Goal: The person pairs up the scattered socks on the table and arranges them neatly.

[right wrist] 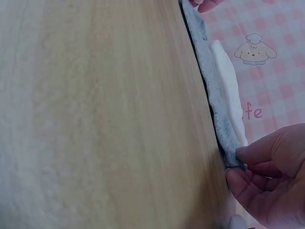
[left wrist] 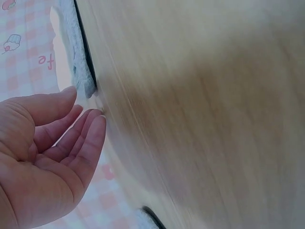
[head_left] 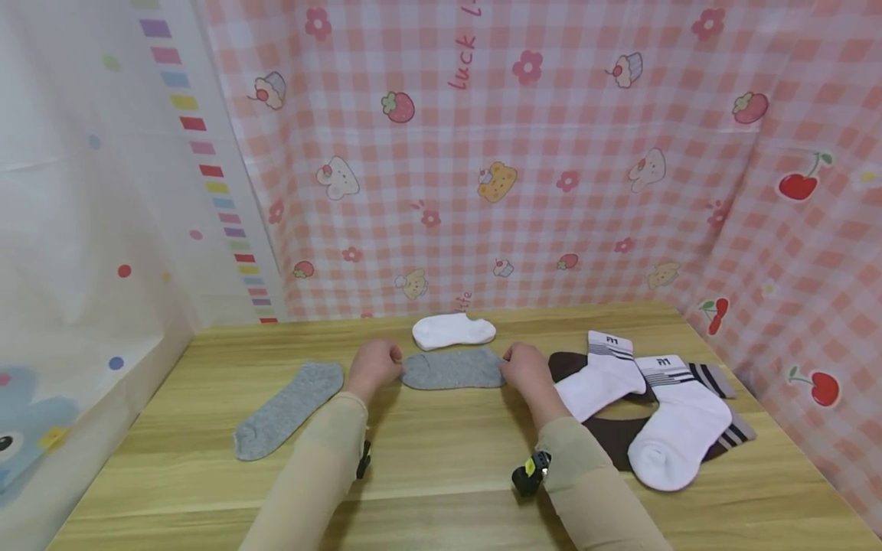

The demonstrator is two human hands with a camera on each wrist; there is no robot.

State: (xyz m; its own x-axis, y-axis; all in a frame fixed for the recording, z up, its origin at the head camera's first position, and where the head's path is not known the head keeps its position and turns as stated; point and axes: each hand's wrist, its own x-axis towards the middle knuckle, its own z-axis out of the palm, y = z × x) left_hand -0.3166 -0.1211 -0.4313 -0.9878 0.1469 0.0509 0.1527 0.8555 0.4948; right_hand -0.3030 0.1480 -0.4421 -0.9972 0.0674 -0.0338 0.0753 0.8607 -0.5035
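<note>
A grey sock (head_left: pixel 453 370) lies flat across the middle of the table, just in front of a white ankle sock (head_left: pixel 455 330). My right hand (head_left: pixel 527 370) pinches the grey sock's right end between thumb and fingers; the right wrist view shows this hand (right wrist: pixel 271 176) at the sock's end (right wrist: pixel 217 107). At the opposite end is my left hand (head_left: pixel 375 367). In the left wrist view, the thumb and loosely bent fingers of that hand (left wrist: pixel 52 143) stand apart, close to the end of the grey sock (left wrist: pixel 82 57), with nothing held between them.
A second grey sock (head_left: pixel 288 411) lies slantwise on the table (head_left: pixel 441 474) at the left. To the right, two white socks with black stripes (head_left: pixel 609 375) lie over dark brown socks (head_left: pixel 613 438) with striped cuffs. A checked pink cloth (head_left: pixel 441 229) hangs behind the table.
</note>
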